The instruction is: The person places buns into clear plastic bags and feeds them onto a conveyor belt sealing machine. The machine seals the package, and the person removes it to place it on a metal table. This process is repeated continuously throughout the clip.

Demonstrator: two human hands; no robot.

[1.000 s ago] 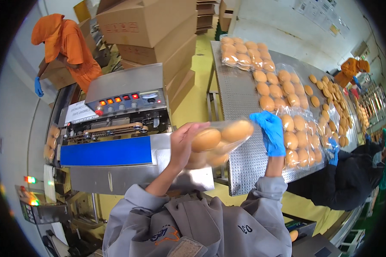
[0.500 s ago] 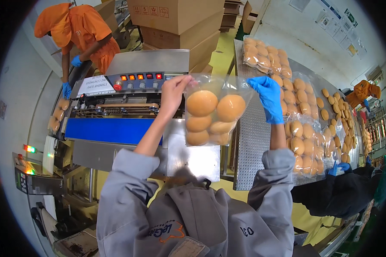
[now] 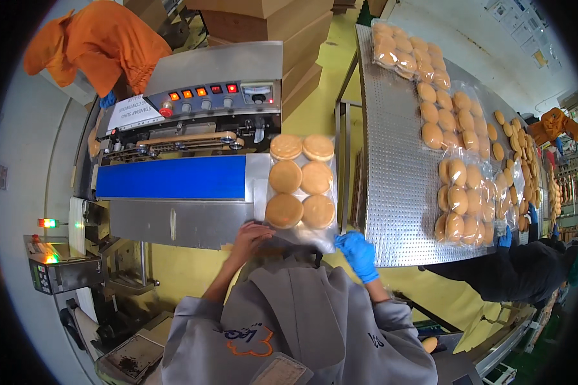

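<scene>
A clear plastic bag of round buns (image 3: pixel 301 179) lies on the metal plate (image 3: pixel 258 172) in front of me, its buns in two columns. The loose plastic end of the bag points toward me. My bare left hand (image 3: pixel 248 241) is at the near left corner of this end, fingers closed together on the film. At the near right corner, my right hand (image 3: pixel 358 255) in a blue glove pinches the plastic. To the left of the bag runs a blue conveyor belt (image 3: pixel 171 178), part of a sealing machine (image 3: pixel 210 96) with lit buttons.
On the right stands a perforated metal table (image 3: pixel 392 192) with several bagged buns (image 3: pixel 459 199) and loose buns (image 3: pixel 519 151). Cardboard boxes (image 3: pixel 253 24) are stacked behind the machine. A person in orange (image 3: pixel 106 48) bends at the far left; a person in dark clothing (image 3: pixel 514 273) works at right.
Both hands have come down toward me with the bag. The bag, held up by its top corners before, now lies flat on the plate. The person in orange has bent lower.
</scene>
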